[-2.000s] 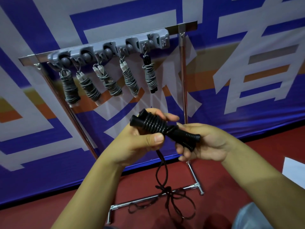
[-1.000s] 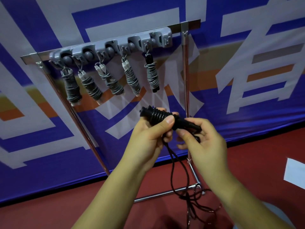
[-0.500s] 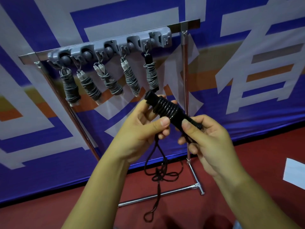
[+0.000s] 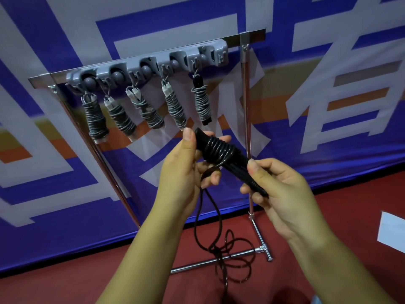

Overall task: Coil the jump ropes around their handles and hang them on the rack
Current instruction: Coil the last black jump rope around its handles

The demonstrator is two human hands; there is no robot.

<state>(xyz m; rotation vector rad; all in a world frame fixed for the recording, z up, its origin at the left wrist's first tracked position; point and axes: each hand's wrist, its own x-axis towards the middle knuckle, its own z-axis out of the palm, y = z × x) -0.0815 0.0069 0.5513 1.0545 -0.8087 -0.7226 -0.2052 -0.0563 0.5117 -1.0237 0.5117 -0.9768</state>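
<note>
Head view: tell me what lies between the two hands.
Head view: the black handles wrapped in rope coils span from left hand to right hand.

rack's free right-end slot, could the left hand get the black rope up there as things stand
Probably not yet. The way to the slot looks clear, but the left hand and right hand both hold the black rope, whose loose cord hangs uncoiled to the floor.
</note>
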